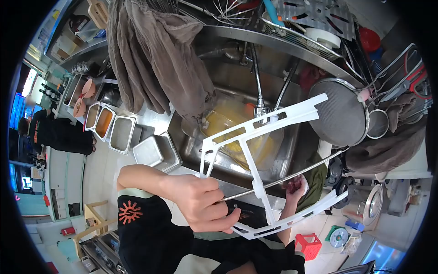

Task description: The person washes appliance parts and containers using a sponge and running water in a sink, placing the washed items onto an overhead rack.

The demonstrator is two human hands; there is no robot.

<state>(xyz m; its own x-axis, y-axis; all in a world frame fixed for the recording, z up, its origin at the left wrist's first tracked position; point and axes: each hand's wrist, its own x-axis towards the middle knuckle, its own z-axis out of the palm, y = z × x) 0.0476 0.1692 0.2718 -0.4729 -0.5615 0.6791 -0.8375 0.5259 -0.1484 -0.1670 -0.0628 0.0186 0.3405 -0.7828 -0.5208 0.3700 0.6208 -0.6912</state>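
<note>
My left hand is closed round one end of a white plastic frame with slotted arms, held up over the front of the sink. A thin metal rod runs across the frame, and its near end meets my left fingers. Beyond the frame, my right hand is partly covered by it, with curled fingers and what looks like white foam on it. A dark reddish thing shows at those fingers, too small to name. Behind the frame, a yellowish see-through tub sits in the metal sink under the tap.
A grey-brown cloth hangs over the sink's left side. Right of it hang a large round strainer and red-handled scissors. Metal pans stand at left. A red stool is on the floor. Another person stands far left.
</note>
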